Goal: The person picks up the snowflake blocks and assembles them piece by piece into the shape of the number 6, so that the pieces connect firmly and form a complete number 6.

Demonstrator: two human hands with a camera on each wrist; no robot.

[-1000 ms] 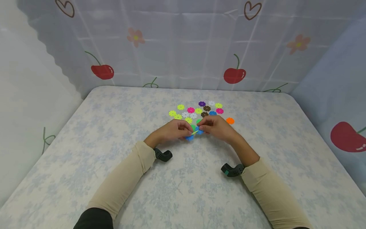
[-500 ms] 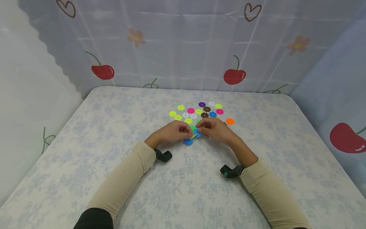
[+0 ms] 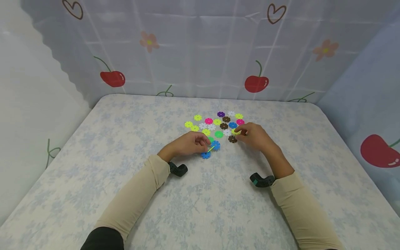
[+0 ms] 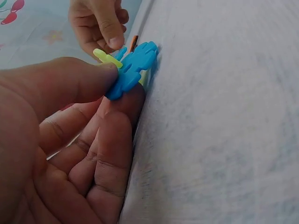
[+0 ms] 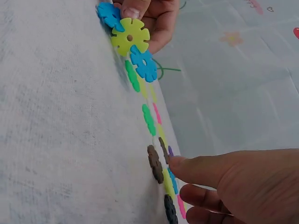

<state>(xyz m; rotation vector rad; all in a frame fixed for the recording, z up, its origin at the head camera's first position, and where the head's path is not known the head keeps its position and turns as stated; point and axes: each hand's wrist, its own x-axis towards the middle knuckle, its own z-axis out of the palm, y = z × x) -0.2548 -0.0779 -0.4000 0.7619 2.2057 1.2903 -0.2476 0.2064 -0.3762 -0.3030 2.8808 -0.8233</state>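
My left hand (image 3: 190,143) pinches a joined set of notched plastic discs between thumb and fingers, just above the table. A yellow disc (image 5: 139,35) sits between two blue discs, one near the fingers (image 5: 108,15) and one at the free end (image 5: 145,65), slotted together at angles. In the left wrist view the thumb presses by the near blue disc (image 4: 135,63). My right hand (image 3: 256,137) reaches over loose discs, thumb and fingertips apart, beside a yellow disc (image 3: 234,131) and a brown disc (image 3: 232,139). Its fingers partly hide the yellow disc.
Several loose discs lie spread beyond the hands, among them a green disc (image 3: 219,134), a pink disc (image 3: 208,121), a purple disc (image 3: 221,114) and a blue disc (image 3: 232,125). The patterned tabletop (image 3: 200,208) ends at a cherry-print curtain (image 3: 193,52).
My right hand has let go of the joined discs and moved right and away, over the loose ones. The left hand stays nearly in place, still holding the set.
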